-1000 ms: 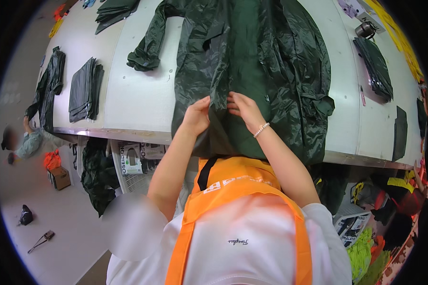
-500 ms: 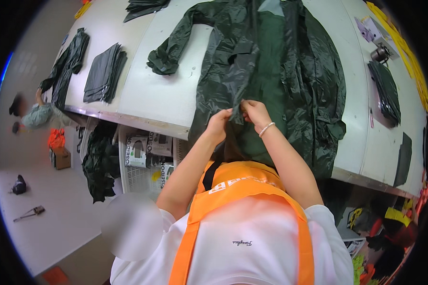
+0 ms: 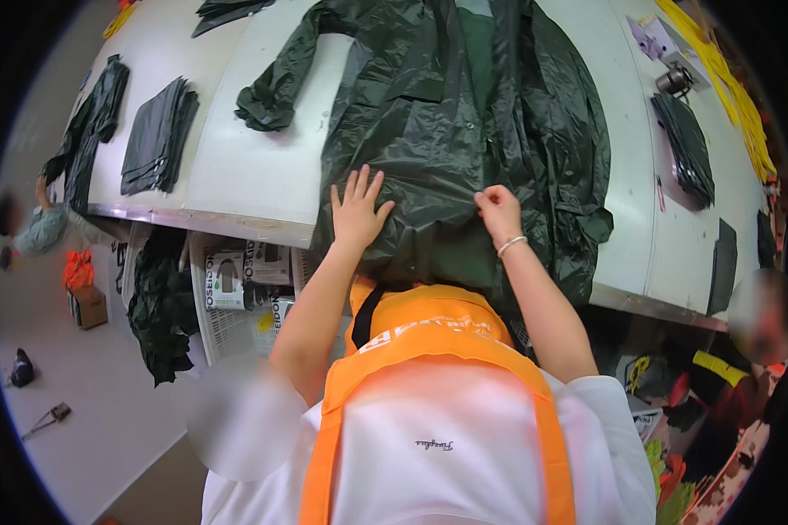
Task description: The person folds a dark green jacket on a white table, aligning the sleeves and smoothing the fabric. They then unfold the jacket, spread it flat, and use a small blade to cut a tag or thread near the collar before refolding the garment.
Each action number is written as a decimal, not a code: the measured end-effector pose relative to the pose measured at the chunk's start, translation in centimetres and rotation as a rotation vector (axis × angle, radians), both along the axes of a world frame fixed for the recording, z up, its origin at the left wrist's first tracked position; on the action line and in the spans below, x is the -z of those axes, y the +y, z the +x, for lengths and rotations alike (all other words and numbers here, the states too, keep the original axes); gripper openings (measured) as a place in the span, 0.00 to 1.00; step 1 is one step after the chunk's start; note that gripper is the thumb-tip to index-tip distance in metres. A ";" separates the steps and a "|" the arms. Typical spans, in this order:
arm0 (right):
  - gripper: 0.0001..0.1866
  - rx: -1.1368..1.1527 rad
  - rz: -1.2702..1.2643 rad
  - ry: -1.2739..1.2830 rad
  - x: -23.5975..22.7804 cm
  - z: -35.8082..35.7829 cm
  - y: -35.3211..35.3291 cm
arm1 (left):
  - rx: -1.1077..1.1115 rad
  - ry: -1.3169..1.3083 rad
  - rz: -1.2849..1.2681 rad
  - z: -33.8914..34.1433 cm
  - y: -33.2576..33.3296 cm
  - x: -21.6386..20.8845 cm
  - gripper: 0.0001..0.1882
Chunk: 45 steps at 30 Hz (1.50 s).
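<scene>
A dark green, shiny rain jacket (image 3: 411, 131) lies spread on the white table in front of me, its lower hem hanging over the near edge. My left hand (image 3: 357, 210) rests flat on the jacket's left front panel, fingers spread. With thumb and fingers pinched together, my right hand (image 3: 501, 214) grips the front edge of that panel near the hem. The panel is drawn across the jacket's middle, covering much of the lining. One sleeve (image 3: 276, 87) stretches out to the left; the right front panel (image 3: 552, 149) lies bunched on the other side.
Stacks of folded dark garments lie left (image 3: 159, 136) and right (image 3: 683, 149) on the white table (image 3: 245, 166). A white crate (image 3: 221, 324) with packaged goods stands below the near edge. Yellow fabric (image 3: 735, 96) runs along the far right. Another person (image 3: 39, 227) works at the far left.
The left front panel has been pulled rightward over the lining. My left hand has let go of the edge and flattened on the panel; my right hand has shifted right, still pinching.
</scene>
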State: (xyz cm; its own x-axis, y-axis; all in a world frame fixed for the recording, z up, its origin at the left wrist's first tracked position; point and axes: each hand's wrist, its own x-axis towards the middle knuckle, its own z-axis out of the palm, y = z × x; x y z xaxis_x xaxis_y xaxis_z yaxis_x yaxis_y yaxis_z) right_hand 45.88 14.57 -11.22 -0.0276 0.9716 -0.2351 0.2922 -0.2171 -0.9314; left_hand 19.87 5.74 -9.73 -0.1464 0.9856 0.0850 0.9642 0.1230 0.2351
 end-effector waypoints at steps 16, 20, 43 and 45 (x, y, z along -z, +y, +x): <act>0.08 0.119 -0.272 0.676 -6.5 -4.8 -3.0 | -0.473 -2.181 -0.504 11.5 1.9 -4.7 0.23; 0.06 0.065 -0.240 0.698 -5.9 -4.9 -3.9 | -0.482 -2.374 -0.311 11.1 1.1 -2.3 0.15; 0.12 0.238 0.317 -0.285 -15.7 8.1 0.1 | -0.863 -2.620 -0.310 10.1 1.3 -2.4 0.10; 0.10 -0.046 0.221 -0.262 -12.5 2.5 -2.2 | -0.729 -2.521 -0.458 11.1 1.5 -3.6 0.13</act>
